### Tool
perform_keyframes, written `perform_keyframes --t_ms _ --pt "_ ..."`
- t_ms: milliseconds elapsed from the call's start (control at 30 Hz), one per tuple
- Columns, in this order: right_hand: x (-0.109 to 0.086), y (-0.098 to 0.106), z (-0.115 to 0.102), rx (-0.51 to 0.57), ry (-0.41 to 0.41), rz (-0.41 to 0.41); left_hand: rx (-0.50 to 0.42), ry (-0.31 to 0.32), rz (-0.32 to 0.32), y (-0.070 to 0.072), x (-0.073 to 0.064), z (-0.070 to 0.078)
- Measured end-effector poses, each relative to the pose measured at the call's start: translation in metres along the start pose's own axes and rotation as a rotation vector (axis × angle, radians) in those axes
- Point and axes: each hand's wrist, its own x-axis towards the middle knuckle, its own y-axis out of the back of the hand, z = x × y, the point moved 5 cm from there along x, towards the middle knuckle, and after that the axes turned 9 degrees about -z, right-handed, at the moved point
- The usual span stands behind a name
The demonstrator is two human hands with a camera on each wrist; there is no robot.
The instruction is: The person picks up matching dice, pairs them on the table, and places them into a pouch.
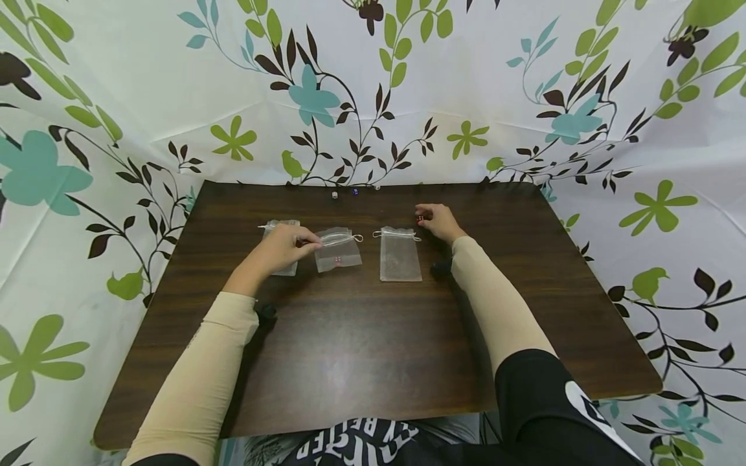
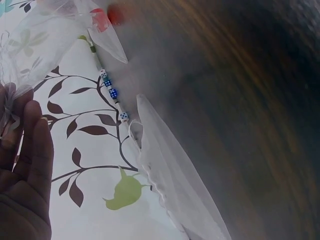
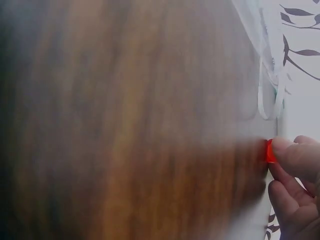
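Observation:
My left hand (image 1: 283,249) pinches the drawstring neck of a sheer white organza pouch (image 1: 350,259), which hangs tilted from the fingers. Inside its lower part shows a red die (image 1: 337,261), also seen through the mesh in the left wrist view. Behind the left forearm and hand lies a second organza pouch (image 1: 287,268), partly hidden. Over the table's right half, my right hand (image 1: 441,223) pinches a red die (image 3: 270,151) between thumb and fingers. Just left of that hand, a third organza pouch (image 1: 400,259) lies flat with its drawstring end away from me.
Along the far edge of the brown wooden table (image 1: 350,362) sit a white die (image 1: 335,195), a blue die (image 1: 355,191) and another pale die (image 1: 377,188). A patterned cloth (image 1: 408,97) with leaves and flowers hangs right behind the table and down both sides.

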Motion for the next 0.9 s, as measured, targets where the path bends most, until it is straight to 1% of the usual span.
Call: perform_keyframes --t_ms 300,567,733,900 --pt "-0.002 0.0 0.0 -0.015 -0.036 0.004 0.006 -0.02 0.009 -0.002 0.0 -0.002" --pt "-0.005 0.001 0.001 0.001 -0.043 -0.001 -0.008 -0.002 0.001 -0.001 -0.001 0.001" --pt "-0.007 0.001 -0.005 -0.005 -0.03 -0.006 -0.002 -0.008 0.002 -0.002 -0.001 0.001" --pt "-0.009 0.004 -0.015 -0.043 0.006 0.006 -0.005 -0.016 0.001 -0.004 0.001 0.001"
